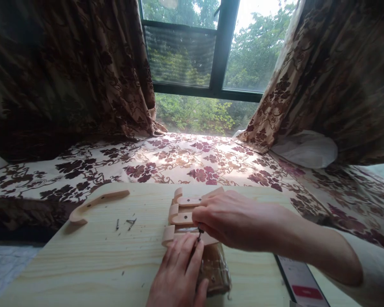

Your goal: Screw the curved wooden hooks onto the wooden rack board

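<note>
My right hand is closed, its fingers wrapped round a small dark metal tool that points down; most of it is hidden in the grip. Beneath its tip is a curved wooden piece with rounded ends. My left hand lies with fingers stretched out over the near edge of this piece, fingertips beside the tool's tip. Just beyond, two similar wooden pieces with dark screw holes lie in a row, the middle one and the far one. A brown block in clear plastic wrap sits under and beside my hands.
On the left of the pale wooden table lies another curved wooden piece. Several loose screws and dark bits are scattered near it. A phone lies at the right under my forearm. Beyond is a flowered cloth below a window.
</note>
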`<state>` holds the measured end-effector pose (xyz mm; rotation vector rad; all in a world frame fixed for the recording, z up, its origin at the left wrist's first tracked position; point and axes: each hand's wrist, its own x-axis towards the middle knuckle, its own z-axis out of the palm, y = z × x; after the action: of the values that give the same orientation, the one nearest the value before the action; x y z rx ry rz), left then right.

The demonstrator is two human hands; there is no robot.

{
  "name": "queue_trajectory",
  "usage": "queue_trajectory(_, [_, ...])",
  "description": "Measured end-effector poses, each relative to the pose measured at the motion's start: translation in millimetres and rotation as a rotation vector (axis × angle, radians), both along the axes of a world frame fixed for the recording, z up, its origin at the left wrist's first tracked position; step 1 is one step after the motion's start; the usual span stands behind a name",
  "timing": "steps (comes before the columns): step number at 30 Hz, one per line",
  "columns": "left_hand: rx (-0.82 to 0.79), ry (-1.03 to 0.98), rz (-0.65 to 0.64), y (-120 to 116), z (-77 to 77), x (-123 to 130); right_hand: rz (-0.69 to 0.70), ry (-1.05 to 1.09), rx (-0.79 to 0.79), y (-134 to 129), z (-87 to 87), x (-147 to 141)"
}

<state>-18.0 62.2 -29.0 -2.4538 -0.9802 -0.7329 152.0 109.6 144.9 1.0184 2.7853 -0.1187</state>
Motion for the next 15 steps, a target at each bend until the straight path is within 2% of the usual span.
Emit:
queue_trajectory(4, [-0.03,0.002,0.011,-2,3.0,0,-0.075,0.1,0.022,2,-15.6,3])
queue_trajectory(7, [-0.07,0.007,0.013,-3,5.7,0,-0.118,0.11,0.054,3,-19.0,4])
queue_trajectory(15, [-0.165,-0.023,0.016,-7,11.3,2,0.011,0.036,0.01,-2,4.3,5])
